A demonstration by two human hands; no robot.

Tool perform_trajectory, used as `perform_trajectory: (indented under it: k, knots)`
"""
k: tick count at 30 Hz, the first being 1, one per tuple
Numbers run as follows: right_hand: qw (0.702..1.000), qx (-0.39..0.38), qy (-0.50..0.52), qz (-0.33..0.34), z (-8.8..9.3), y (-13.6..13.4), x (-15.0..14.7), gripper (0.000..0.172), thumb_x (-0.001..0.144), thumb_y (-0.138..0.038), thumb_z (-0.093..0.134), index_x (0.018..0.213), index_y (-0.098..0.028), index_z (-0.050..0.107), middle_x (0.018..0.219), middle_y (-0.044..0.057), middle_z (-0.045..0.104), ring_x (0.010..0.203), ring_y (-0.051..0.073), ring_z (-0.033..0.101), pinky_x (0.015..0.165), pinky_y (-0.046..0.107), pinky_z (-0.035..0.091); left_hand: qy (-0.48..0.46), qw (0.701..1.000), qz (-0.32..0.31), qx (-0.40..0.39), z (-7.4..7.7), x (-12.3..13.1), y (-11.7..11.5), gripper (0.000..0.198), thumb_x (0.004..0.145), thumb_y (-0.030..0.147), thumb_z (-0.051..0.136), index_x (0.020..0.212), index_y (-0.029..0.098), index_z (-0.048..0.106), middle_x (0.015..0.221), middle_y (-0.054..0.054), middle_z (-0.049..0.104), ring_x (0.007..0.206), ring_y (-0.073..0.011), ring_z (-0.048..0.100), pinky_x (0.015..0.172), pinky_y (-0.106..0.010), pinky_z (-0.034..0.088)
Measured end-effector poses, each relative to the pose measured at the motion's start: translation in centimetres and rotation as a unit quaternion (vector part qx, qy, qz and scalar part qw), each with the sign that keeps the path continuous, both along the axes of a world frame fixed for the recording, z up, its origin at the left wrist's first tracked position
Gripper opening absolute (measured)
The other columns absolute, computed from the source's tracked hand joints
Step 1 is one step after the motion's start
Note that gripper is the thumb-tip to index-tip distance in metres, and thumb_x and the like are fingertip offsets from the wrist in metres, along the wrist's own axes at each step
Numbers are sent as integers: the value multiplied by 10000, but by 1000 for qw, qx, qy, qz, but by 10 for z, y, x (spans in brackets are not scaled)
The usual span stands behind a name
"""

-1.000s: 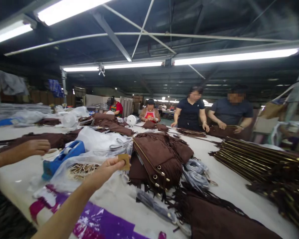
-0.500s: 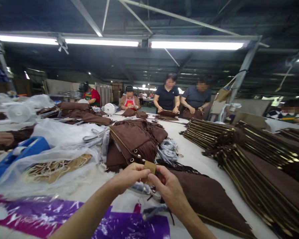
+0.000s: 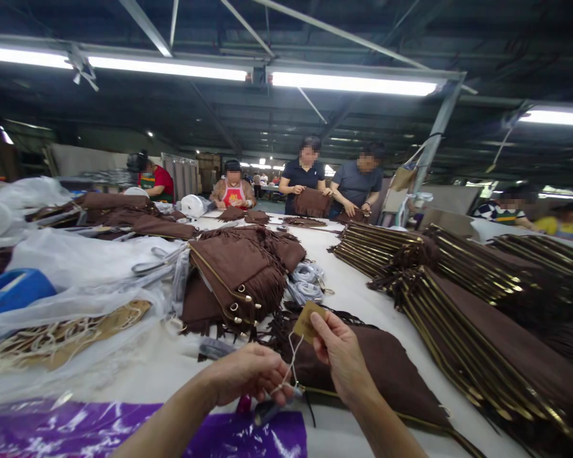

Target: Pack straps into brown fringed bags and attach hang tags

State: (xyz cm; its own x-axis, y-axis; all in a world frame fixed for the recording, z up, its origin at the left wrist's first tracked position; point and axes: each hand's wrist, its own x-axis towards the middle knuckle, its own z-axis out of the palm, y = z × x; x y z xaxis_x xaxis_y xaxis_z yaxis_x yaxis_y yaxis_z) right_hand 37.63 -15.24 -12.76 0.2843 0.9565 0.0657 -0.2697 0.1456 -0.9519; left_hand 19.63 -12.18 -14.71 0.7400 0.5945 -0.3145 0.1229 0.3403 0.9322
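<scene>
My right hand [image 3: 340, 356] pinches a small tan paper tag [image 3: 307, 320] and holds it up above a flat brown suede piece [image 3: 391, 375] on the white table [image 3: 358, 289]. A thin white string [image 3: 291, 359] runs from the tag down to my left hand [image 3: 253, 375], whose fingers are closed on the string's lower end. Just beyond both hands lies a pile of brown fringed suede pieces [image 3: 241, 270] with metal rings.
Clear plastic bags [image 3: 76, 318] with tan tags lie at the left, purple plastic [image 3: 210, 439] at the near edge. Long stacks of brown gold-edged pieces [image 3: 463, 299] fill the right. Grey cord bundles [image 3: 305, 283] sit mid-table. Several other people [image 3: 310, 172] work at the far end.
A second ago my left hand alone held the tag over the bags. Both hands then met on it; now they have drawn apart, stretching the string. The view swung right.
</scene>
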Motion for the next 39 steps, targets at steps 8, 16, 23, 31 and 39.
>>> perform_trajectory:
  k: [8, 16, 23, 31, 39]
  knots:
    - [1000, 1, 1, -24, -1, -6, 25, 553, 535, -591, 867, 731, -160, 581, 594, -56, 518, 459, 38, 350, 394, 133, 211, 29, 996, 76, 34, -8, 2, -2, 200, 535, 262, 667, 692, 139, 650, 523, 25, 619, 443, -79, 492, 454, -201, 341]
    - [999, -1, -15, -44, 0, -12, 38, 561, 519, -598, 868, 704, -164, 565, 581, -51, 501, 464, 46, 344, 395, 144, 205, 26, 996, 65, 49, -7, -1, -4, 232, 555, 282, 670, 712, 112, 681, 579, 11, 611, 467, -73, 503, 454, -190, 384]
    - [995, -48, -84, -38, -28, -24, 69, 557, 599, -668, 777, 720, -177, 542, 498, -80, 402, 436, 53, 274, 396, 158, 163, 105, 984, 70, 124, -14, -8, -3, 214, 591, 374, 624, 562, 176, 548, 453, 34, 562, 336, -84, 418, 338, -203, 246]
    - [871, 72, -449, -186, -35, -40, 54, 488, 832, -471, 514, 1213, -176, 591, 1394, 151, 479, 1109, 295, 580, 855, 412, 515, 183, 941, 37, 283, -6, -11, -16, 157, 724, 268, 518, 626, 175, 596, 568, 7, 624, 477, -110, 497, 491, -215, 329]
    - [907, 62, -361, 210, -13, -33, -11, 221, 904, -255, 519, 1075, -223, 655, 801, -6, 663, 659, 140, 571, 580, 224, 443, 213, 850, 37, 480, 36, 4, -11, 191, 747, 169, 503, 578, 179, 593, 560, 23, 577, 559, -111, 477, 548, -237, 263]
